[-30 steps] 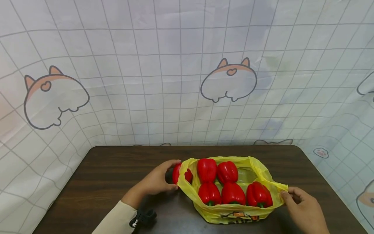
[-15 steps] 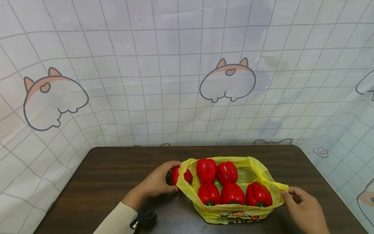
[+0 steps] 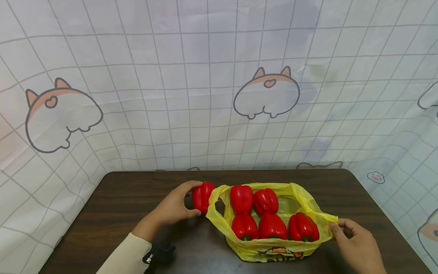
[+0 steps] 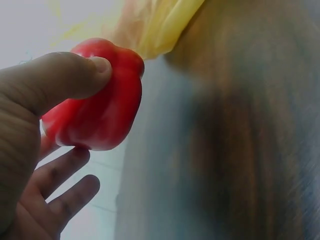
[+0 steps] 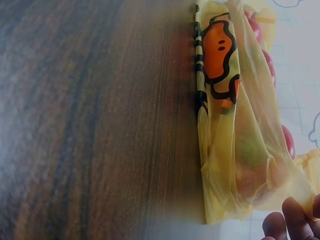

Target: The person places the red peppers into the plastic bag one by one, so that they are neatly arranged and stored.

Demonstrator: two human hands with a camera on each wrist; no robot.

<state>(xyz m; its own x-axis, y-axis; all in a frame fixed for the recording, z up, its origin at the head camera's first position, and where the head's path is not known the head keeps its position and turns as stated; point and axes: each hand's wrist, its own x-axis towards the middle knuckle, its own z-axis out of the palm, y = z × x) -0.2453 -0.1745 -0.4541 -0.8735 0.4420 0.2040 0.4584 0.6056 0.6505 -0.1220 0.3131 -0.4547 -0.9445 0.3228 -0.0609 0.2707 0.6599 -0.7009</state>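
Note:
A red bell pepper point(image 3: 202, 197) is held in my left hand point(image 3: 172, 203), between thumb and fingers, just outside the left handle of a yellow plastic bag point(image 3: 249, 249). In the left wrist view the thumb lies across the pepper point(image 4: 107, 112), with two fingers spread below it. Several more red bell peppers point(image 3: 273, 225) sit inside the bag, whose mouth stands wide. At the bag's right end, my right hand point(image 3: 357, 243) pinches the handle and draws it outward. The right wrist view shows the bag's printed side point(image 5: 220, 55) and the fingertips point(image 5: 295, 220) at its corner.
Everything rests on a dark wood-grain table point(image 3: 137, 190). A white gridded curtain point(image 3: 171, 95) with cartoon animal prints hangs behind the table and at its sides. A black strap point(image 3: 159, 253) is around the left wrist.
My left hand has moved left and slightly away with the pepper, out from behind the bag's left handle. The right hand and the peppers in the bag have stayed in place.

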